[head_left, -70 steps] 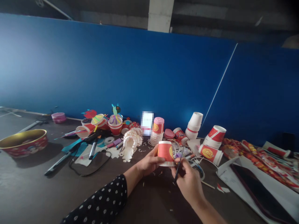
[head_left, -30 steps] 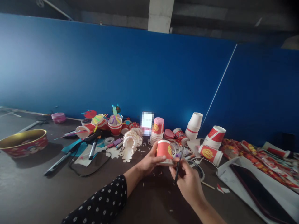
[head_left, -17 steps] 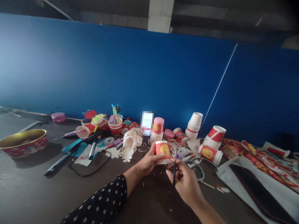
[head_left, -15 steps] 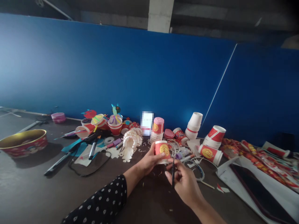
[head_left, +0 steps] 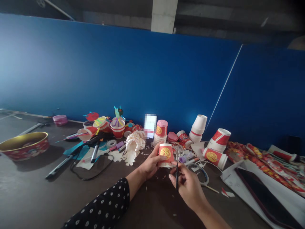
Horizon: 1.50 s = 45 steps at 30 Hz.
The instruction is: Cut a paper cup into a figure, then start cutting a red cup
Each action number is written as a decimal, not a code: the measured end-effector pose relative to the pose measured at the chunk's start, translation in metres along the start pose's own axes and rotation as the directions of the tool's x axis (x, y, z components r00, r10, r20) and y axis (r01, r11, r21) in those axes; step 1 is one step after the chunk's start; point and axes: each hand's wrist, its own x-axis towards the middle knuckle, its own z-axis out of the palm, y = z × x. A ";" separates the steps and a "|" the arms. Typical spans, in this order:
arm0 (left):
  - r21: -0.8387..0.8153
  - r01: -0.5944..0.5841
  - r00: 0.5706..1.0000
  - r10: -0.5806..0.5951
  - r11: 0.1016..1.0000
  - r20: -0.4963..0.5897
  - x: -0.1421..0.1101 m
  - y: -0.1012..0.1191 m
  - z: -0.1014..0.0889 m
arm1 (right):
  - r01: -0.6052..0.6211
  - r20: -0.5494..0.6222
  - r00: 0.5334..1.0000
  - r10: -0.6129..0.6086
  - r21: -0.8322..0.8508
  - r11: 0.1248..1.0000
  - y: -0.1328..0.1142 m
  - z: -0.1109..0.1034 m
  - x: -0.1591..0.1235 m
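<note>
My left hand (head_left: 152,163) is wrapped around the left side of a red and white paper cup (head_left: 166,152) with a round yellow print. The cup looks upside down, narrower at the top, and is held above the table. Close on its right, my right hand (head_left: 188,184) is closed around a thin black tool (head_left: 177,181), held nearly vertical. Its upper end reaches up beside the cup; I cannot make out what kind of tool it is. The right fingertips are close to the cup's lower right edge, and whether they touch it is unclear.
Behind the cup stands an inverted cup stack with a pink top (head_left: 162,127). White cut paper pieces (head_left: 133,144) lie left of it. A gold-rimmed tin (head_left: 23,148) is far left; a phone (head_left: 264,197) lies on white paper at right. A blue partition (head_left: 119,70) rises behind.
The cup in my left hand has tipped slightly, so more of its printed side and lower rim show. My left fingers have shifted a little on it. My right hand has barely moved.
</note>
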 end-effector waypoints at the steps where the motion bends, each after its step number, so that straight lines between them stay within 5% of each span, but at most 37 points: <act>1: -0.001 -0.001 1.000 0.001 1.000 0.010 0.000 0.000 0.000 | 0.000 0.000 1.000 0.000 -0.001 1.000 0.000 0.000 0.000; 14: 0.036 -0.038 0.995 0.035 0.999 0.094 -0.001 -0.002 -0.002 | -0.006 -0.013 1.000 0.006 0.016 1.000 0.003 0.001 -0.001; 23: 0.010 -0.032 0.999 0.032 0.999 -0.029 0.001 -0.004 -0.009 | -0.102 -0.066 0.992 0.110 0.115 0.988 0.005 -0.001 0.000; 31: -0.100 -0.003 1.000 0.004 0.995 0.008 0.000 -0.002 -0.010 | -0.123 -0.181 0.976 0.126 0.023 0.992 0.003 -0.003 0.000; 45: -0.104 0.009 0.997 -0.001 0.995 0.078 0.002 0.000 -0.014 | -0.126 -0.102 0.987 0.125 -0.010 0.992 0.005 -0.003 0.000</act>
